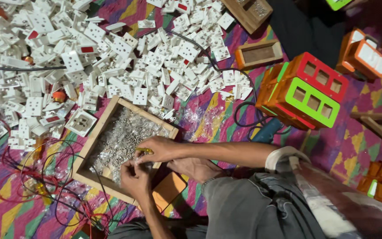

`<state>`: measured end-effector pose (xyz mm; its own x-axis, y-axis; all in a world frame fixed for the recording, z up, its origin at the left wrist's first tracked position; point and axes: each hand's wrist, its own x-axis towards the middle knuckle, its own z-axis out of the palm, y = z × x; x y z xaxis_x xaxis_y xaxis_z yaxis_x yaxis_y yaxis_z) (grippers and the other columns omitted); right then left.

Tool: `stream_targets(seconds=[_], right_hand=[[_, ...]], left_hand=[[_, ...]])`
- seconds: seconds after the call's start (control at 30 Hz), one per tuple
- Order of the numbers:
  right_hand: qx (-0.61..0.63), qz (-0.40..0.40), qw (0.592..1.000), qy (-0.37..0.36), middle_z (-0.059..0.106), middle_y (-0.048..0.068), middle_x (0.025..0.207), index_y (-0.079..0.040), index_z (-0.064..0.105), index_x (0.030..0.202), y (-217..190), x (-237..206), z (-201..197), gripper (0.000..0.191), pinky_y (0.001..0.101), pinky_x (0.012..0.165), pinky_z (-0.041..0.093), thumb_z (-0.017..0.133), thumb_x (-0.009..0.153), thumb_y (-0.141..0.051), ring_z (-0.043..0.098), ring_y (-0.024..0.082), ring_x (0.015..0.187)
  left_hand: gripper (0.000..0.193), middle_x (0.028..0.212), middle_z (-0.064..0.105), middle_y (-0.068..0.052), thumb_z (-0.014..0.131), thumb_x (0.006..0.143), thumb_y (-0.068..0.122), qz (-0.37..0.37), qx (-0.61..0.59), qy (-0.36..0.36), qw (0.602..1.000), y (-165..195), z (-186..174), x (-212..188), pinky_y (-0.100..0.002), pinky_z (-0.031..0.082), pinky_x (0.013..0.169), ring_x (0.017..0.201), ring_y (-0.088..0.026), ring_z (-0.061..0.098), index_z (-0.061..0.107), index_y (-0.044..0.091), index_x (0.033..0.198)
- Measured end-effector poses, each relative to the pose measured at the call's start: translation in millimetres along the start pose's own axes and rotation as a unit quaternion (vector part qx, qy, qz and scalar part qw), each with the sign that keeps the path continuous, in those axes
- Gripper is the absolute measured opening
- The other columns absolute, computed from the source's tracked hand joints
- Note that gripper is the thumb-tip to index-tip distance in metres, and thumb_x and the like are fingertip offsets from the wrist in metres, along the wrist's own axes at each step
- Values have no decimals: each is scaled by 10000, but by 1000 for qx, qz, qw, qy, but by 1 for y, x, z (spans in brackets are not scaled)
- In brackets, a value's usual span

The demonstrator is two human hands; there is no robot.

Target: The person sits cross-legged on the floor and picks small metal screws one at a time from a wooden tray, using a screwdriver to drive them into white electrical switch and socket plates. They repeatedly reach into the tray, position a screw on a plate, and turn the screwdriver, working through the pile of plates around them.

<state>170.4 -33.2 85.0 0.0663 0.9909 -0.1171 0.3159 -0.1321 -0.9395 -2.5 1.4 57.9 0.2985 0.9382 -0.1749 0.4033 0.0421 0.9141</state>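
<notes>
Both hands work over a shallow square wooden tray point(94, 135) filled with small shiny metal screws point(124, 139). The right hand point(159, 148) is closed, pinching a thin tool with a yellow-green handle point(145, 151) between thumb and fingers. The left hand point(134, 177) is curled shut just below it, fingertips pinched together at the tray's edge; what it grips is too small to tell.

Above and left of the tray lies a large loose heap of white moulded plastic socket plates point(111, 48), square and rectangular, some with red rocker inserts. Thin red and black wires point(45, 177) loop at lower left. At right stand orange, red and green plastic boxes with rectangular cut-outs point(308, 90); a small open wooden frame point(258, 54) lies beside them. A black cable point(239, 117) curls between.

Everything rests on the floor, which is covered by a woven mat in pink, purple, yellow and green point(217, 124).
</notes>
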Motion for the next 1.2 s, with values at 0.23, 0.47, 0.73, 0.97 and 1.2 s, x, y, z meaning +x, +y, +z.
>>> stream_targets(seconds=[0.23, 0.47, 0.73, 0.97, 1.2], right_hand=[[17, 101, 994, -32, 729, 77, 914, -90, 720, 1000, -4, -3, -3, 395, 376, 652, 532, 778, 835, -444, 684, 202, 747], [21, 24, 999, -12, 746, 103, 968, -87, 723, 1117, 5, -5, 0, 387, 389, 761, 546, 728, 904, -410, 715, 223, 857], [61, 10, 998, -14, 767, 117, 1027, -80, 744, 1090, 13, -3, 4, 331, 392, 838, 555, 743, 923, -366, 734, 229, 965], [91, 175, 977, -81, 740, 79, 995, -118, 741, 1052, 3, 2, 4, 162, 405, 762, 586, 686, 957, -237, 703, 234, 820], [80, 43, 996, 15, 776, 61, 951, -92, 731, 952, 0, -2, 5, 139, 390, 813, 575, 691, 948, -225, 743, 185, 871]], left_hand=[[90, 894, 676, -120, 657, 949, 20, 34, 8, 39, 999, 9, 6, -5, -296, 533, 708, 783, -161, 628, 597, -38, 986], [117, 925, 684, -107, 688, 957, 27, 24, -29, 32, 999, 13, 1, -9, -273, 525, 737, 811, -141, 624, 584, -18, 983], [270, 974, 587, -67, 677, 971, -29, 32, -185, 14, 982, 1, 3, -7, -237, 498, 775, 871, -116, 577, 423, 59, 986], [322, 952, 567, -81, 645, 900, -112, -20, -266, -10, 964, -3, 6, -5, -275, 547, 851, 876, -137, 579, 380, 72, 921], [331, 975, 491, -62, 611, 911, -145, -11, -287, -10, 958, -7, 9, -11, -266, 497, 862, 917, -141, 531, 369, 77, 955]])
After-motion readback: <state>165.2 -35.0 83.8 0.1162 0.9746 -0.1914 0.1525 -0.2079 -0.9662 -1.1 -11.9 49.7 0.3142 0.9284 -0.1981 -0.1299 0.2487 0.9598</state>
